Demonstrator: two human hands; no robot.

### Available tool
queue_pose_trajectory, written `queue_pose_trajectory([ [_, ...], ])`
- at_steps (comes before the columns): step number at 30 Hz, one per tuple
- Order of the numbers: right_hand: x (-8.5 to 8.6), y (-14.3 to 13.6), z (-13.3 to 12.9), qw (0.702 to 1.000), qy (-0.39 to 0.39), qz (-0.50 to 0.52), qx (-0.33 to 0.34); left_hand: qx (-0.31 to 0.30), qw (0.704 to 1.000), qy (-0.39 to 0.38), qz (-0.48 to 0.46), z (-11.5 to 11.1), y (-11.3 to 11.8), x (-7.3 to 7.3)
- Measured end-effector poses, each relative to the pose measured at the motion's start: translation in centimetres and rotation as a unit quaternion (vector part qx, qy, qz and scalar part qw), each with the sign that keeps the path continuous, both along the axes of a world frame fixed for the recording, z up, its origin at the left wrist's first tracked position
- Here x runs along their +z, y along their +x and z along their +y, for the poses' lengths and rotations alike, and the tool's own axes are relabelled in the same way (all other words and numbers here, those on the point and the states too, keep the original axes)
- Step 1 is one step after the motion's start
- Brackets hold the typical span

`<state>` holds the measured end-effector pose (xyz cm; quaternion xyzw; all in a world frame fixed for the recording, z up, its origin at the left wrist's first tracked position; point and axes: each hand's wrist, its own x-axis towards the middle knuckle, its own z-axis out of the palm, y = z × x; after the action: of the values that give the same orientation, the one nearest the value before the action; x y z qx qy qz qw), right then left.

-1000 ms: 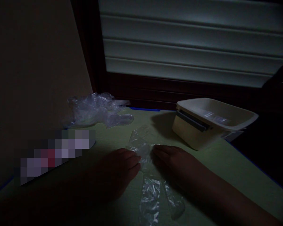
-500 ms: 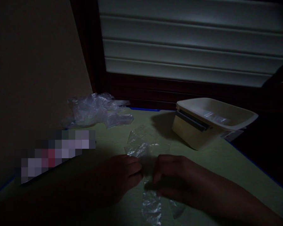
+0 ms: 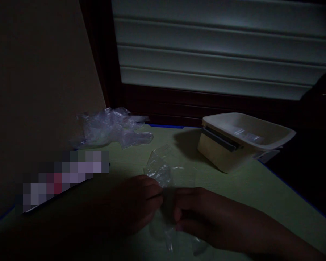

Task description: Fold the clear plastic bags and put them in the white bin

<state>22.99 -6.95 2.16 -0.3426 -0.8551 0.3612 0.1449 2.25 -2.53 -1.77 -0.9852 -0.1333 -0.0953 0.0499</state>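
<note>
Handling a thin, clear, glossy plastic film piece (image 3: 159,173) on a pale green, smooth-looking tabletop (image 3: 263,199), nearer the camera than, and left of, the cream, open-topped, taper-sided plastic bin (image 3: 213,152) with a grey strip (image 3: 220,138) along one side. Seeing crinkles and bright streaks at the film's far end, narrow tail-like strips at its near end. Resting left hand (image 3: 145,203) well left of bin and nearer camera, back up, fingers bending about halfway, tips at the film. Arching right hand (image 3: 199,214) on bin's near side, slightly left, fingers curving down, thumb tucking close beneath, tips also at the film. Being unable to tell for either hand if pinching or only touching; too dark at fingertips. Also seeing a crumpled, translucent plastic pile (image 3: 105,128) well left of bin, shiny clear plastic (image 3: 247,135) inside bin, and pale ribbed panels (image 3: 220,47) in a dark brown frame (image 3: 157,97) behind bin.
</note>
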Motion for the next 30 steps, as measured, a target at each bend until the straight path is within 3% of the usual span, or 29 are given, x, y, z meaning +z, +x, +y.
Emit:
queue_pose_trajectory([
  [5,0.19,-0.14,-0.04,1.000,-0.007,0.022,-0.013,0.005,1.000,-0.020,-0.020,-0.05,0.07,0.52],
  [30,0.28,-0.01,-0.03,0.999,-0.021,0.029,-0.009,-0.052,0.998,-0.001,-0.047,-0.09,-0.01,-0.10],
])
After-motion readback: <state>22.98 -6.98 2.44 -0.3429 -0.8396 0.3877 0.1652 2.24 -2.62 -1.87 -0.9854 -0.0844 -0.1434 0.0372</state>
